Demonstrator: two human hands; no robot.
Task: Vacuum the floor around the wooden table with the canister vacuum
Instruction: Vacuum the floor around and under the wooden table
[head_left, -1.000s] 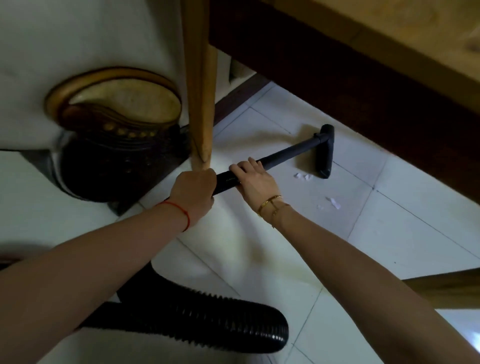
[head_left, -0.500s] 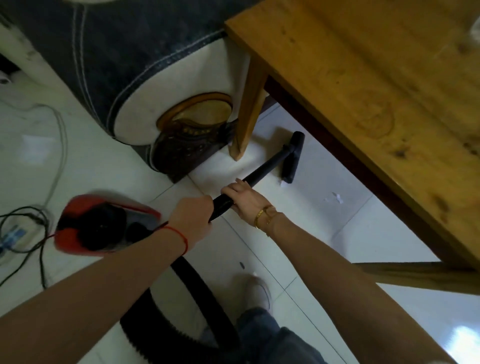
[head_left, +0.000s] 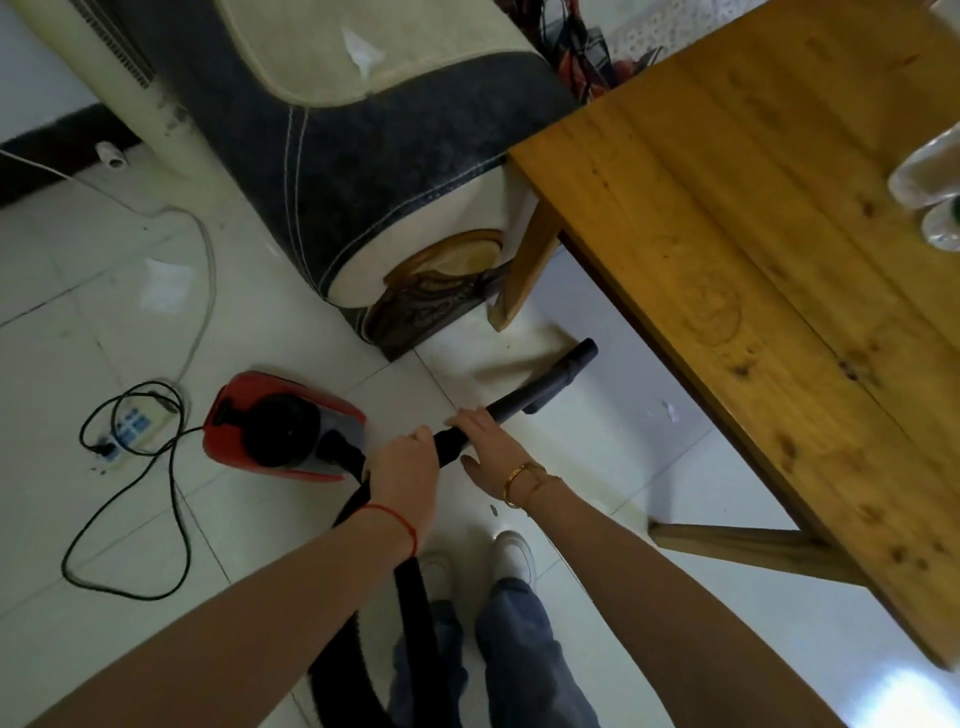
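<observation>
The black vacuum wand (head_left: 511, 405) slants across the white tile floor to its floor head (head_left: 566, 371), which lies just outside the wooden table (head_left: 753, 270) edge, near the table leg (head_left: 522, 275). My left hand (head_left: 402, 475) grips the wand's near end, where the black hose (head_left: 410, 613) joins. Further up the wand, my right hand (head_left: 488, 452) holds it with fingers over the top. The red canister vacuum (head_left: 280, 426) sits on the floor left of my hands. Bits of white paper (head_left: 667, 410) lie near the table edge.
A dark and cream sofa (head_left: 363, 156) stands beyond the table corner. A power strip (head_left: 132, 423) and black cord (head_left: 130, 519) lie on the floor at left. My shoes (head_left: 511, 553) stand below the hands. A clear bottle (head_left: 930, 176) lies on the table at right.
The view rose from under the table to above it. The wand and floor head were pulled back out from under the table toward me. Both hands kept their hold.
</observation>
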